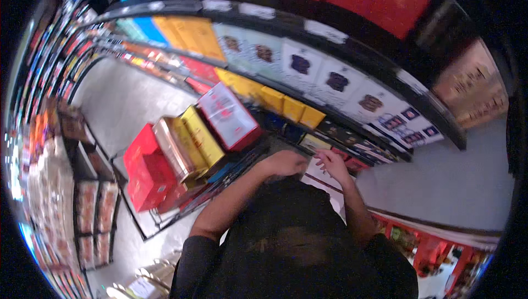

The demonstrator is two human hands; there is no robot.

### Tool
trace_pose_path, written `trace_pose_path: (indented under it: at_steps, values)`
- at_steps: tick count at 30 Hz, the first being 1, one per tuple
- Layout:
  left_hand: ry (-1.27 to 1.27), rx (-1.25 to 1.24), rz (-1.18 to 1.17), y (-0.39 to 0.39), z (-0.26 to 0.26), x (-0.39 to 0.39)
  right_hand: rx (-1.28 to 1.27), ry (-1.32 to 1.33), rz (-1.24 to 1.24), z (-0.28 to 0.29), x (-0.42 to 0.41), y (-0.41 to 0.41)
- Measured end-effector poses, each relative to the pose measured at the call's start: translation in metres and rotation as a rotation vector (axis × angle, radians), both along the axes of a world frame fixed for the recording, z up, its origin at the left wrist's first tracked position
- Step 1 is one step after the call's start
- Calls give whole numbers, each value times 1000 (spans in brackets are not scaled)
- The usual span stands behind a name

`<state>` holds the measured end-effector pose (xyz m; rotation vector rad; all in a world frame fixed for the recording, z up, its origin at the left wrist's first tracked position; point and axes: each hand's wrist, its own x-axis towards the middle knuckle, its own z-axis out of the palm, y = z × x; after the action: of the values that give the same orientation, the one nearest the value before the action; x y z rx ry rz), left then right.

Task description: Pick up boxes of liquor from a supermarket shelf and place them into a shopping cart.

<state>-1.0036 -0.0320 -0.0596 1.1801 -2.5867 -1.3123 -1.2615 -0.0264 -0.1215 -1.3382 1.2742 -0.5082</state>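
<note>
My left hand [286, 163] is over the space between the stacked cart and the lower shelf, its fingers curled and blurred; whether it holds anything cannot be made out. Close on its right, my right hand [331, 163] has its fingers partly spread above a white box with a dark band [324, 175], and nothing shows in its grasp. Left of my hands a cart carries a white and red box [229, 115], a yellow box [202, 136], a rose-gold box [175, 148] and red boxes [150, 179].
A curved black store shelf [284, 18] with price tags runs across the front, holding orange boxes [189, 35], white boxes with dark pictures [303, 64] and small yellow boxes [293, 107]. Display racks with packaged goods [93, 208] stand at the left. A plain grey panel [437, 187] lies to the right.
</note>
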Motion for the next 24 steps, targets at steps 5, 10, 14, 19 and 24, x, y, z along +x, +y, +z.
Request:
trace_pose_path:
  at_steps: [5,10,14,19,24]
  values:
    - [338,184,170,-25,64,-59,-287,-11,-120,60,-48,-25]
    - [650,221,207,-59,127,-103,-750,165,-446,163,-110,-37]
    - [786,-34,214,-90,196,-147,-1168,200,-942,233,-167,-48]
    - [1102,39,263,-139,226,-208,-1302,234,-1129,271,-203,-83]
    - [1136,193,367,-169,237,-275,-1165,516,-1084,278,-203,-97]
